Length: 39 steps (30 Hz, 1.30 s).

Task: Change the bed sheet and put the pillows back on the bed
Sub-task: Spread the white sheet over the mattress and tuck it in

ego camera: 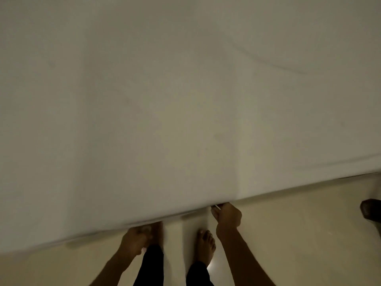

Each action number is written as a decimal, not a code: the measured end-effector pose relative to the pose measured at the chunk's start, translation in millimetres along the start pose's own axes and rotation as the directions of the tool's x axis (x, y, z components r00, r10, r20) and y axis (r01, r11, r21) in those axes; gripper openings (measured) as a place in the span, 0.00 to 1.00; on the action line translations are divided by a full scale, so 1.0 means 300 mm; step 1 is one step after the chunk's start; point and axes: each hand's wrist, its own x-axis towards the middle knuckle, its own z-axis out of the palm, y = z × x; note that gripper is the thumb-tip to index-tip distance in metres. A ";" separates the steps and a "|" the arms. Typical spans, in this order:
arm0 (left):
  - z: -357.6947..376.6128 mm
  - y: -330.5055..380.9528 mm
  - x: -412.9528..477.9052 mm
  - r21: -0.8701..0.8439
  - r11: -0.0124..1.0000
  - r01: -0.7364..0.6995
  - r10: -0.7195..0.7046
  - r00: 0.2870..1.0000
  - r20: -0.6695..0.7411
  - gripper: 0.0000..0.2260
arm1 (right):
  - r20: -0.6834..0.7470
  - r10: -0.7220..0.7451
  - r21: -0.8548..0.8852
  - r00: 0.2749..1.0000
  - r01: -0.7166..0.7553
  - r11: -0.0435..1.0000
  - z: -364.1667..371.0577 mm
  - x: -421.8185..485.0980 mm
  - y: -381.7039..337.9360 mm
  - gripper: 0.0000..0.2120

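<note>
White bed sheet (pixel 165 100) spread wide, its near edge pinched in the right hand (pixel 226 216) fingers and, blurry, seemingly the left hand (pixel 135 240) fingers too, bare feet on floor (pixel 299 234).

No text, label, brand or number can be read anywhere in this view.

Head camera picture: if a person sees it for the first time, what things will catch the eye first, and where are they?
A wide white fabric bed sheet fills almost the whole picture, spread flat with faint creases. At its near edge, low in the centre, the left hand and the right hand each close a grip on the hem. Below them lie the bare feet on the pale glossy floor.
</note>
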 end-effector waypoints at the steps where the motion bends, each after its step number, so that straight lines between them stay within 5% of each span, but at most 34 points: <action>1: 0.029 0.026 -0.028 0.082 0.996 -0.040 0.035 0.998 0.061 0.13 | 0.008 -0.001 0.015 1.000 0.001 1.000 -0.015 -0.009 -0.018 0.11; 5: 0.191 0.198 -0.153 0.220 0.926 -0.305 0.249 0.935 0.252 0.05 | -0.041 -0.156 -0.037 0.987 0.155 0.987 -0.130 -0.080 -0.133 0.12; 8: 0.338 0.358 -0.289 0.361 0.656 -0.663 0.540 0.746 0.390 0.08 | -0.019 -0.378 -0.248 0.926 0.362 0.899 -0.261 -0.148 -0.196 0.14; 12: 0.509 0.607 -0.447 0.417 0.433 -0.799 0.763 0.572 0.302 0.09 | 0.061 -0.614 -0.427 0.787 0.576 0.697 -0.367 -0.184 -0.340 0.11; 17: 0.726 0.853 -0.416 0.522 0.083 -0.849 0.824 0.353 0.443 0.10 | 0.267 -0.857 -0.742 0.441 0.662 0.110 -0.451 -0.059 -0.614 0.11; 21: 0.849 1.002 -0.336 0.699 -0.132 -0.703 0.767 0.374 0.521 0.13 | 0.560 -0.692 -0.790 0.456 0.545 -0.280 -0.483 0.091 -0.840 0.11; 23: 0.869 1.007 -0.316 0.703 -0.160 -0.693 0.780 0.348 0.520 0.06 | 0.640 -0.637 -0.745 0.430 0.551 -0.376 -0.481 0.129 -0.881 0.03; 26: 0.865 0.993 -0.309 0.699 -0.173 -0.693 0.765 0.352 0.539 0.11 | 0.692 -0.601 -0.700 0.400 0.573 -0.426 -0.454 0.137 -0.906 0.08; 33: 0.820 0.998 -0.356 0.559 -0.204 -0.804 0.625 0.333 0.706 0.11 | 0.830 -0.410 -0.556 0.379 0.623 -0.550 -0.503 0.154 -0.892 0.04; 39: 0.812 0.930 -0.360 0.562 -0.155 -0.813 0.729 0.289 0.620 0.03 | 0.859 -0.433 -0.474 0.274 0.745 -0.469 -0.540 0.176 -0.874 0.08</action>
